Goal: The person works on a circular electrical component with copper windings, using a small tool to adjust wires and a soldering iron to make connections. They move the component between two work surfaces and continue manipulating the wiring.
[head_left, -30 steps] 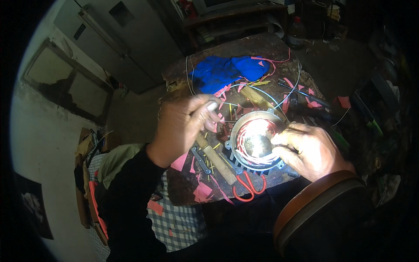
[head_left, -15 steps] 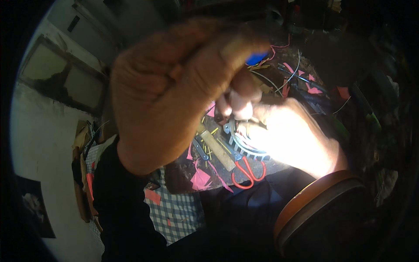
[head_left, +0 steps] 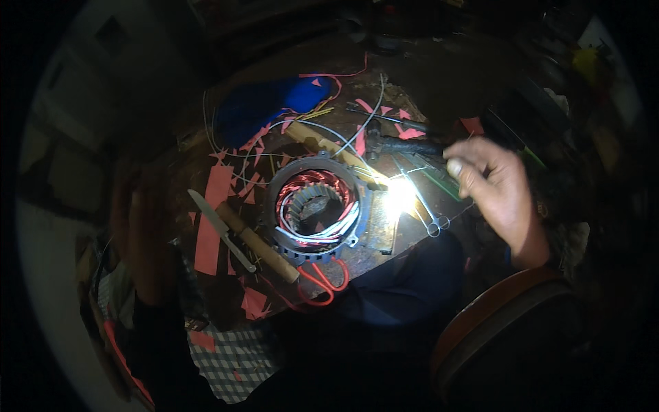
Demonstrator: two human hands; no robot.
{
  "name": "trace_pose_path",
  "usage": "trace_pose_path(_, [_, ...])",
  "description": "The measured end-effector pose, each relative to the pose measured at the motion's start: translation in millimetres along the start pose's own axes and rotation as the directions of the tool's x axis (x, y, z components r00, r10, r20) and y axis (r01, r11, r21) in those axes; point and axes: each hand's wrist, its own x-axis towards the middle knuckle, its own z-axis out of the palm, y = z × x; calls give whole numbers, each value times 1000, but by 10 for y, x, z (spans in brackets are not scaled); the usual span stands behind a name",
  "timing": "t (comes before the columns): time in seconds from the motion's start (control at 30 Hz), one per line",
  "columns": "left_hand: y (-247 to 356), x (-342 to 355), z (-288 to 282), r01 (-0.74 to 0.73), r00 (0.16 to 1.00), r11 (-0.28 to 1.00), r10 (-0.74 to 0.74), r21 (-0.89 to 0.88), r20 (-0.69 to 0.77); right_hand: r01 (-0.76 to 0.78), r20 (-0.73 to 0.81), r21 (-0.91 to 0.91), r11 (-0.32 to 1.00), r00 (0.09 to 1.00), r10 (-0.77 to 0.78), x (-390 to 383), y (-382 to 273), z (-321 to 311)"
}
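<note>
A motor stator (head_left: 270, 196) with red-brown copper windings (head_left: 296, 185) and white sleeved leads (head_left: 322, 235) sits ring-up in the middle of the bench. Off to its right, my right hand (head_left: 500, 192) is curled, thumb close to the fingers. Its fingertips are beside the end of a dark-handled hammer (head_left: 405, 145); what they hold, if anything, I cannot make out. My left hand (head_left: 147, 230) is a dim blur at the left, its fingers unreadable. Red-handled scissors (head_left: 318, 283) protrude from the stator's near side, their blades hidden.
Left of the stator lie a knife (head_left: 218, 223), a wooden stick (head_left: 257, 242) and a pink strip (head_left: 213, 206). Behind it are a blue sheet (head_left: 264, 103), another wooden strip (head_left: 309, 137) and loose wires. Slim metal scissors (head_left: 420, 204) lie at the right, near a glaring light spot. Pink scraps are scattered around.
Both hands were raised together before the stator. They have parted, left hand to the left and right hand to the right, exposing the stator and bench. The view has shifted and darkened.
</note>
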Motion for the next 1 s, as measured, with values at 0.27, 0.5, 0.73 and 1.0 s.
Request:
trace_pose_path(0.27, [-186,-447,92,88,995,996,-89,8,41,-1,62,-734,679,996,68,-618,880,605])
trace_pose_path(0.5, [68,-1076,253,225,842,955,-90,-194,532,-18,24,-774,633,998,57,-516,1137,802])
trace_pose_path(0.73, [-109,-1856,1216,680,302,733,-269,-9,915,-10,133,-178,984,991,34,-883,736,539])
trace_pose_path(1.0, [-780,-2396,2344,919,258,377,-356,-115,898,26,288,-205,978,957,35,-1286,747,686])
